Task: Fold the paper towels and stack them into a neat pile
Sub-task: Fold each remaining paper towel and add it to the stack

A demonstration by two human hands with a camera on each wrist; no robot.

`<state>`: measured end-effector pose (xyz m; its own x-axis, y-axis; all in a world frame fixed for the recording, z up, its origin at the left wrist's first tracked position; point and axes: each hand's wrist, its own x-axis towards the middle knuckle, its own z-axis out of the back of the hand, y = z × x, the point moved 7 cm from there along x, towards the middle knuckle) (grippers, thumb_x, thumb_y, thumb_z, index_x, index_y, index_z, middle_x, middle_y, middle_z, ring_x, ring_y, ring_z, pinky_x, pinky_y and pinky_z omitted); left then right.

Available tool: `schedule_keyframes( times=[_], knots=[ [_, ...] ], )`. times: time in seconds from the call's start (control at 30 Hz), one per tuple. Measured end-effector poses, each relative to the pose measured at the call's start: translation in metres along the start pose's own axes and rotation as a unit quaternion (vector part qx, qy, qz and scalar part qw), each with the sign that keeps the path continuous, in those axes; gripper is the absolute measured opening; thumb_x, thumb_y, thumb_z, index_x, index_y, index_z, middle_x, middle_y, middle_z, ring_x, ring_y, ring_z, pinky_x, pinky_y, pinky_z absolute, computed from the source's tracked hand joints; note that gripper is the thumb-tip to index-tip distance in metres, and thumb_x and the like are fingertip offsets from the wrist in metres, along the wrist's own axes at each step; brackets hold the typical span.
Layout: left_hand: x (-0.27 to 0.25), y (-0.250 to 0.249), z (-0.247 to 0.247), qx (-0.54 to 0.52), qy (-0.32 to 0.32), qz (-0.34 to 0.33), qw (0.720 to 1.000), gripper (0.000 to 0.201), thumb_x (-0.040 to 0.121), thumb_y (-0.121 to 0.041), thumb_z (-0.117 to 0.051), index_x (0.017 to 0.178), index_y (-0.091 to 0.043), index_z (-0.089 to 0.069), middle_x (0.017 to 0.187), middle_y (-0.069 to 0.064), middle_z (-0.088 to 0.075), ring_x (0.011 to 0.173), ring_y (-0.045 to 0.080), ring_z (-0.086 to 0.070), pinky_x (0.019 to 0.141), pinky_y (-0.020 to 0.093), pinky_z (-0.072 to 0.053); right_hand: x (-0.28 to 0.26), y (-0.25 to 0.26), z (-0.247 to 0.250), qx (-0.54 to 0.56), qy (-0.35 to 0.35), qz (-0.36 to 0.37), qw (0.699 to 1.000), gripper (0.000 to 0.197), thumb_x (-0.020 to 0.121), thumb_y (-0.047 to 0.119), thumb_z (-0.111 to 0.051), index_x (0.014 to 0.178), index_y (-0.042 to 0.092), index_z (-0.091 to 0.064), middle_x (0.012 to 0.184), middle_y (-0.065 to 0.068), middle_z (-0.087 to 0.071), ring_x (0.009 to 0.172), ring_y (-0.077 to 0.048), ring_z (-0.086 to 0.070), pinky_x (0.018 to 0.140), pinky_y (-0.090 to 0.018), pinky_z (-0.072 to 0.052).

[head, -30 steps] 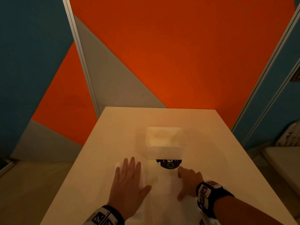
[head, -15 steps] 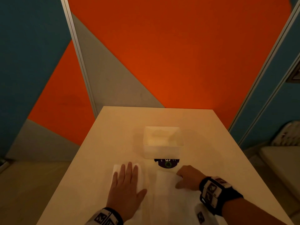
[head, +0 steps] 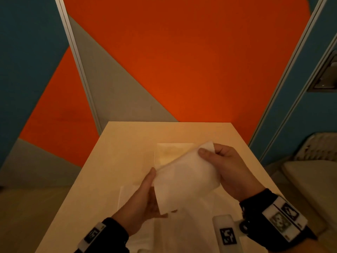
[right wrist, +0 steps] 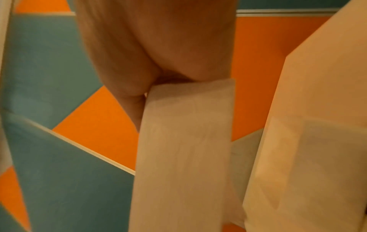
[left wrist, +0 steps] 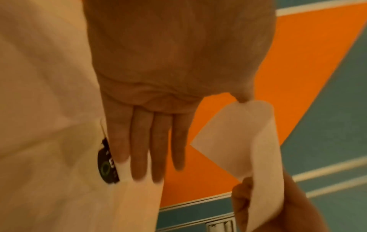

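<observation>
A folded white paper towel point(head: 184, 179) hangs in the air above the table, tilted. My right hand point(head: 209, 152) pinches its upper right corner between thumb and fingers; the right wrist view shows the towel point(right wrist: 184, 141) hanging from that pinch. My left hand point(head: 145, 194) is at the towel's left edge. In the left wrist view its fingers point(left wrist: 147, 149) are straight and only the thumb tip touches a corner of the towel point(left wrist: 238, 141). More white towels point(head: 131, 198) lie flat on the table under my hands.
A pale translucent box point(head: 173, 152) stands on the beige table point(head: 118, 152) just beyond the lifted towel, with a round black label point(left wrist: 107, 164) in front of it. Orange, grey and blue walls rise behind. A white seat point(head: 310, 179) is off the table's right edge.
Both hands were pressing flat on towels on the table. Now they are raised, and the right hand has picked up a folded towel, with the left at its edge.
</observation>
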<state>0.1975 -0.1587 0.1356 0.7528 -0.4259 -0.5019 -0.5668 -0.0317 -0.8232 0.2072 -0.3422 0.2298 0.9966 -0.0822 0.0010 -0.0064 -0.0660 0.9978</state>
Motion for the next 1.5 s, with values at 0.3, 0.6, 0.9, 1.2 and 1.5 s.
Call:
schedule_keyframes(
  times=[0.3, 0.6, 0.9, 1.2, 1.5],
  knots=[
    [-0.016, -0.039, -0.012, -0.074, 0.005, -0.191, 0.979, 0.028, 0.074, -0.007, -0.074, 0.101, -0.011, -0.074, 0.109, 0.016, -0.070, 0.096, 0.027, -0.069, 0.069, 0.030, -0.057, -0.005, -0.016, 0.003, 0.074, -0.029, -0.031, 0.996, 0.018, 0.090, 0.012, -0.057, 0.095, 0.003, -0.072, 0.092, -0.014, -0.073, 0.080, -0.023, -0.068, 0.066, -0.031, -0.055],
    [-0.029, -0.059, -0.016, -0.041, -0.006, -0.238, 0.970, 0.039, 0.071, -0.005, -0.065, 0.109, -0.008, -0.067, 0.105, 0.014, -0.072, 0.095, 0.031, -0.068, 0.077, 0.037, -0.057, -0.003, 0.000, 0.002, 0.080, 0.033, -0.036, 0.996, 0.031, 0.083, 0.010, -0.060, 0.112, 0.016, -0.067, 0.108, -0.005, -0.072, 0.097, -0.023, -0.069, 0.079, -0.038, -0.059],
    [-0.025, -0.054, -0.021, -0.083, 0.014, -0.189, 0.978, 0.026, 0.081, -0.016, -0.058, 0.098, -0.004, -0.073, 0.105, 0.017, -0.071, 0.090, 0.026, -0.070, 0.070, 0.032, -0.059, -0.004, 0.006, 0.000, 0.127, 0.047, -0.023, 0.990, 0.024, 0.074, 0.012, -0.062, 0.095, 0.013, -0.075, 0.103, -0.008, -0.074, 0.089, -0.021, -0.071, 0.079, -0.037, -0.057],
    [-0.030, -0.054, -0.024, -0.155, 0.029, -0.153, 0.976, 0.025, 0.080, -0.018, -0.056, 0.089, -0.012, -0.078, 0.097, 0.012, -0.073, 0.078, 0.023, -0.071, 0.063, 0.030, -0.057, -0.013, 0.014, 0.001, 0.058, 0.148, 0.070, 0.985, 0.011, 0.065, 0.013, -0.076, 0.075, 0.009, -0.078, 0.111, -0.012, -0.070, 0.106, -0.027, -0.065, 0.078, -0.035, -0.056],
    [-0.035, -0.061, -0.034, -0.136, 0.071, -0.123, 0.980, 0.024, 0.080, -0.034, -0.067, 0.091, -0.015, -0.078, 0.105, 0.014, -0.071, 0.090, 0.025, -0.071, 0.075, 0.036, -0.058, -0.019, 0.022, -0.001, -0.014, 0.170, 0.112, 0.979, 0.015, 0.068, 0.013, -0.073, 0.078, 0.002, -0.076, 0.097, -0.012, -0.074, 0.093, -0.024, -0.070, 0.075, -0.030, -0.057]
  ],
)
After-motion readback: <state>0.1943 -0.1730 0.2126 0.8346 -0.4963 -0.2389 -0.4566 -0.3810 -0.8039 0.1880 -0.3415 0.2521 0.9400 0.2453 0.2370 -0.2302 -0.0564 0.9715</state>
